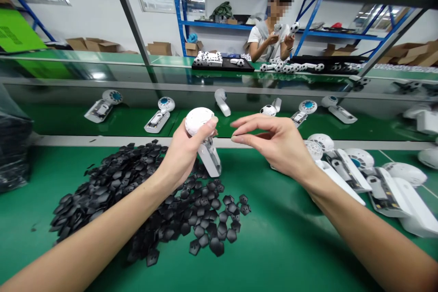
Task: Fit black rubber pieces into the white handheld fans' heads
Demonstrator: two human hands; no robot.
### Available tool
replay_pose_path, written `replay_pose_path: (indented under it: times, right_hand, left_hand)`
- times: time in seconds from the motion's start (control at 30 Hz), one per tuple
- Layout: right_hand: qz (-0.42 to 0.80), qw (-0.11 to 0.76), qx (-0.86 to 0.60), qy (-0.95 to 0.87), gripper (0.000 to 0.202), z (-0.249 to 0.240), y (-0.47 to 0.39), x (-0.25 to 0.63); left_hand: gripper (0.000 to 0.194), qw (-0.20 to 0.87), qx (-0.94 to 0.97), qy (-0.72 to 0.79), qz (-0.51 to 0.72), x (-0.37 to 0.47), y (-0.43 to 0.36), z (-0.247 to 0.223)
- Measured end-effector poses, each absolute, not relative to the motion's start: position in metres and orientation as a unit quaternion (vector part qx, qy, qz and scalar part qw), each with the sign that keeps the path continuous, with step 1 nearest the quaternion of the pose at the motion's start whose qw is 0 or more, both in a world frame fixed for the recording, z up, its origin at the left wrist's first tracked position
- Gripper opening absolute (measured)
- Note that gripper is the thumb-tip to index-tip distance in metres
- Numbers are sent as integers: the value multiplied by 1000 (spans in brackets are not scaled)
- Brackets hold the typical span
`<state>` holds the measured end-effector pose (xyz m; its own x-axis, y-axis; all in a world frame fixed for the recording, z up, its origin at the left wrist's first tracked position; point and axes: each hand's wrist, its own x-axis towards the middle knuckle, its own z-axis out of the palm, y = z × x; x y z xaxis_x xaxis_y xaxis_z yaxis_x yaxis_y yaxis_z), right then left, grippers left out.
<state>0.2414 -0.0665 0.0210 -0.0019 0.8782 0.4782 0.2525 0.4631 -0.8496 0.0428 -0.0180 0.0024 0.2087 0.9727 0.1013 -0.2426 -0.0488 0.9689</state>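
Note:
My left hand (185,150) is closed around the head of a white ball-headed device (199,120). The device's handle (210,159) hangs below my fingers, with its open side showing parts inside. Just right of it, my right hand (273,141) is raised with the thumb and a finger pinched together at the tips. Whatever may lie between those tips is too small to make out. Under and left of my left hand spreads a heap of black pentagon pieces (112,187), with looser pieces (216,244) along its right side.
White ball-headed units (386,191) lie crowded at the right. Several more units (159,114) sit along the green strip behind a pale ledge (112,140). A dark plastic bag (13,146) stands at left. Across the bench, a person (272,39) holds black-and-white ball-headed units.

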Motion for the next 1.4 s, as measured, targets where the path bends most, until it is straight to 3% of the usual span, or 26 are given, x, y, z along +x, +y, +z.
replay_pose_path:
  times: [0.13, 0.33, 0.67, 1.03, 1.27, 1.4]
  right_hand:
    - [256, 569, -458, -633, 6, 22, -67, 242]
    - [354, 603, -420, -579, 9, 25, -65, 237]
    - [505, 570, -401, -509, 37, 25, -71, 229]
    - [456, 587, -388, -545, 31, 10, -70, 215]
    - [362, 551, -437, -612, 20, 8, -76, 212]
    - [351, 539, -445, -623, 28, 8, -79, 210]
  left_hand:
    - [56, 630, 479, 352, 500, 43, -18, 1]
    - [60, 609, 492, 347, 516, 44, -19, 4]
    - [57, 601, 488, 384, 504, 47, -32, 19]
    - [47, 701, 408, 363, 458, 47, -36, 20]
    - [46, 677, 440, 380, 451, 47, -43, 21]
    - [47, 635, 470, 406, 459, 48, -47, 23]
